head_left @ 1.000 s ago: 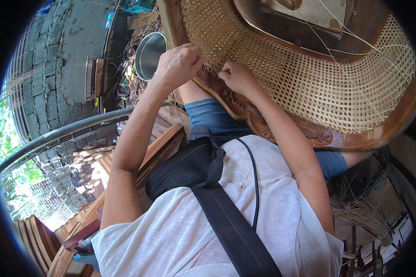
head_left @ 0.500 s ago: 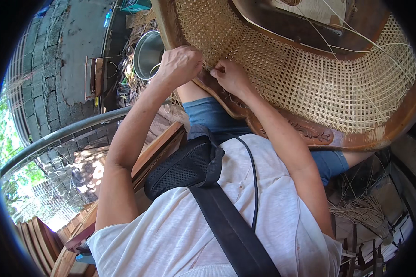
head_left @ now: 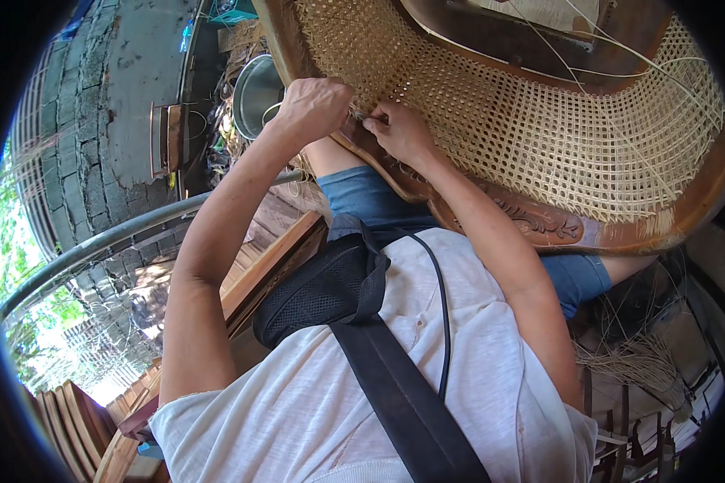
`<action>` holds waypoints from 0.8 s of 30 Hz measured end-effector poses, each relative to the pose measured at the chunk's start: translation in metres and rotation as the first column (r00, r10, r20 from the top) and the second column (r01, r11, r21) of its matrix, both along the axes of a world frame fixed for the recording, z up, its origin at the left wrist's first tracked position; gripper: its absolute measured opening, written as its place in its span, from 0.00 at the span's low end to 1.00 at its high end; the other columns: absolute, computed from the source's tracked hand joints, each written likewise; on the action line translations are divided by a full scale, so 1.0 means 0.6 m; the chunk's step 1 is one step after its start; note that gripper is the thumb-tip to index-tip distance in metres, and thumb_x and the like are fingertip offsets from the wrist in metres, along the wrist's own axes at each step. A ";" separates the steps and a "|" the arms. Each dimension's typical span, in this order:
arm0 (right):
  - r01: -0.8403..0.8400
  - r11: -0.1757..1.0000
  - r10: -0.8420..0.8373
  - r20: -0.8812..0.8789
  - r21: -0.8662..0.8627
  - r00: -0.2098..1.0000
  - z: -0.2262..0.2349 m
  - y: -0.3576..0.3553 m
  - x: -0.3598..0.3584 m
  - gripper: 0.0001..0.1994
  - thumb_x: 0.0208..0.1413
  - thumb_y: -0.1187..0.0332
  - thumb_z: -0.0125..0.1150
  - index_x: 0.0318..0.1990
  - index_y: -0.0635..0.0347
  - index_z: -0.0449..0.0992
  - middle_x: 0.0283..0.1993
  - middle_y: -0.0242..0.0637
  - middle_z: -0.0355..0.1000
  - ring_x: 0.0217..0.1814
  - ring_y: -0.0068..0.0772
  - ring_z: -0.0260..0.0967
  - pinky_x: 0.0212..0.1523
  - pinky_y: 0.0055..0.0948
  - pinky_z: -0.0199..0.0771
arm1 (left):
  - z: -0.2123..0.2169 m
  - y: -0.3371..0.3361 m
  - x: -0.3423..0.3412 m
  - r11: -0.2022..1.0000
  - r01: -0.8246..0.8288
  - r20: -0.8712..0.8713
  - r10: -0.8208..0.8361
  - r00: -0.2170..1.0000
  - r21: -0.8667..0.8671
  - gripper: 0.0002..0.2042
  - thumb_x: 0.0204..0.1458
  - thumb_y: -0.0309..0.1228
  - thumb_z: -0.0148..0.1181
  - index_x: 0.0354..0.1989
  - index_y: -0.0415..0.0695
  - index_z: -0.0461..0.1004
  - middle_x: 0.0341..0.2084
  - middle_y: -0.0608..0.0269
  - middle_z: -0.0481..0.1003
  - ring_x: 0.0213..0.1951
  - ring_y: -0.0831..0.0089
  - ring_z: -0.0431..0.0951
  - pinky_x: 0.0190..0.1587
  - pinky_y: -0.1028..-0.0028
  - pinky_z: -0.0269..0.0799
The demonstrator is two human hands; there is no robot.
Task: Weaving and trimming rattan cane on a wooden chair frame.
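Note:
Across my lap lies a carved brown wooden frame [head_left: 532, 219], filled with woven cane webbing [head_left: 507, 121]. Both hands work close together at the near left edge of the webbing, where it meets the wood. My left hand [head_left: 317, 106] is closed in a fist, and what it grips is hidden under the fingers. Just to its right, my right hand [head_left: 400, 133] pinches with thumb and forefinger at short pale cane ends. Loose long cane strands [head_left: 620, 56] trail over the webbing at the upper right.
A metal basin [head_left: 255, 95] stands on the ground beyond my left hand. A curved metal pipe [head_left: 109, 241] runs along the left. Wooden pieces [head_left: 68, 419] are stacked at the lower left. A bundle of cane strips [head_left: 640, 366] lies at the lower right.
The frame and webbing have shifted slightly up and left in view. Both hands stay at the same edge, and the right fingertips have moved a little left.

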State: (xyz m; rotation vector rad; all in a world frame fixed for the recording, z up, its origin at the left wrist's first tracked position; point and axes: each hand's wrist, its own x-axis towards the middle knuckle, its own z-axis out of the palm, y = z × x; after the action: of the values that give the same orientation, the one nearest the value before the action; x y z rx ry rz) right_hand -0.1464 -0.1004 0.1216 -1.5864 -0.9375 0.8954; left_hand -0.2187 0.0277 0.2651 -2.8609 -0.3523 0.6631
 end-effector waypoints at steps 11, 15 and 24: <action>-0.026 1.000 0.026 0.014 -0.008 1.000 0.005 -0.001 0.006 0.12 0.54 0.61 0.64 0.35 0.61 0.77 0.25 0.46 0.74 0.27 0.43 0.74 0.32 0.39 0.71 | -0.006 -0.001 -0.007 1.000 -0.013 -0.022 0.013 1.000 0.008 0.04 0.47 0.28 0.57 0.26 0.42 0.73 0.29 0.58 0.75 0.34 0.56 0.79 0.33 0.58 0.75; -0.111 0.985 0.107 -0.038 -0.134 0.994 0.018 -0.008 0.024 0.12 0.53 0.60 0.64 0.35 0.60 0.78 0.33 0.47 0.77 0.39 0.50 0.76 0.41 0.44 0.74 | -0.011 0.000 -0.007 1.000 0.002 -0.018 -0.001 1.000 0.017 0.04 0.47 0.28 0.57 0.27 0.42 0.74 0.29 0.58 0.75 0.34 0.57 0.79 0.34 0.59 0.76; -0.132 0.973 0.148 0.071 -0.187 0.986 0.018 -0.009 0.036 0.11 0.54 0.60 0.62 0.37 0.57 0.79 0.37 0.46 0.78 0.42 0.50 0.75 0.43 0.45 0.73 | 0.014 0.017 0.001 0.989 -0.047 0.081 0.059 0.995 -0.138 0.05 0.51 0.29 0.55 0.28 0.40 0.73 0.29 0.54 0.75 0.35 0.53 0.78 0.37 0.58 0.74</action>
State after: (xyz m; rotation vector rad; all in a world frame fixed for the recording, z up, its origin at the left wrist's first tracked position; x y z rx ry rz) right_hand -0.1247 -0.1060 0.1324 -1.7407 -1.0629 1.0438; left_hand -0.2179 0.0378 0.2735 -3.0257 -0.4127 0.5973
